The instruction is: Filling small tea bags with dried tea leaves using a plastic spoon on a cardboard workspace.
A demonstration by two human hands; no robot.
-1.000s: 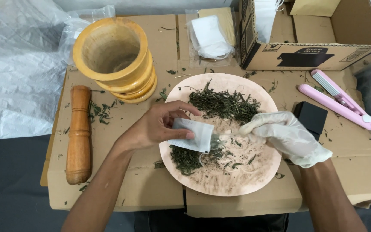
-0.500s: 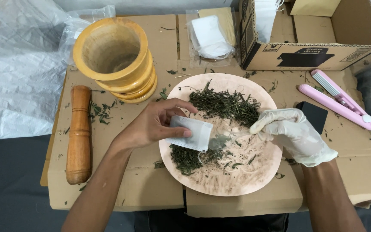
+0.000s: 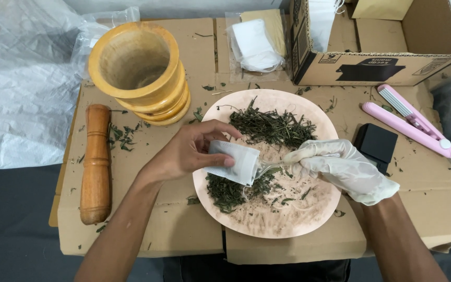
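Resting over the left half of a round, speckled pink plate (image 3: 267, 224), a small white filter pouch (image 3: 234, 162) is pinched between thumb and fingers of the bare left hand (image 3: 189, 151). The gloved right hand (image 3: 343, 168) is closed on a clear plastic spoon (image 3: 270, 166), whose bowl meets the pouch mouth. Dried green herb (image 3: 272, 127) is heaped on the plate. A turned wooden mortar (image 3: 139, 70) and pestle (image 3: 96, 162) are set on corrugated cardboard (image 3: 184, 235).
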